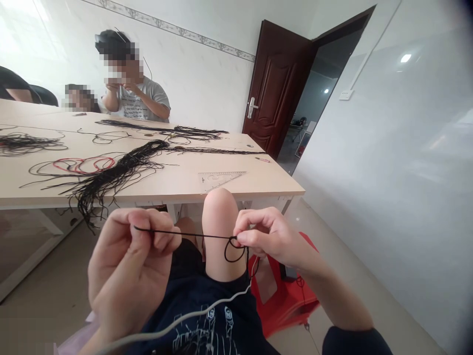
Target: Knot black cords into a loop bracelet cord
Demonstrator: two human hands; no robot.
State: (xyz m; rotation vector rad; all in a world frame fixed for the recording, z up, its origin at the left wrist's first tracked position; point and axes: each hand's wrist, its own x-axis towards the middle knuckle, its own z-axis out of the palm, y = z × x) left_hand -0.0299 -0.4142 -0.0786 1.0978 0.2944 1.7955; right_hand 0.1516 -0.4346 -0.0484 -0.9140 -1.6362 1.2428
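Observation:
A thin black cord (199, 235) runs taut between my two hands, above my lap. My left hand (131, 261) is closed, with the cord's end pinched between thumb and fingers. On the other side my right hand (264, 236) pinches the same cord where it forms a small loop (234, 250), which hangs just below the fingertips. From there more black cord drops toward my lap. Whether a knot sits under the right fingertips I cannot tell.
A light wooden table (266, 182) stands before my knees, bearing a bundle of black cords (125, 170), red cord (83, 165) and a clear set square (220, 180). A red stool (281, 301) is beside me. A white cable (185, 316) crosses my lap. Another person (140, 101) sits across the table.

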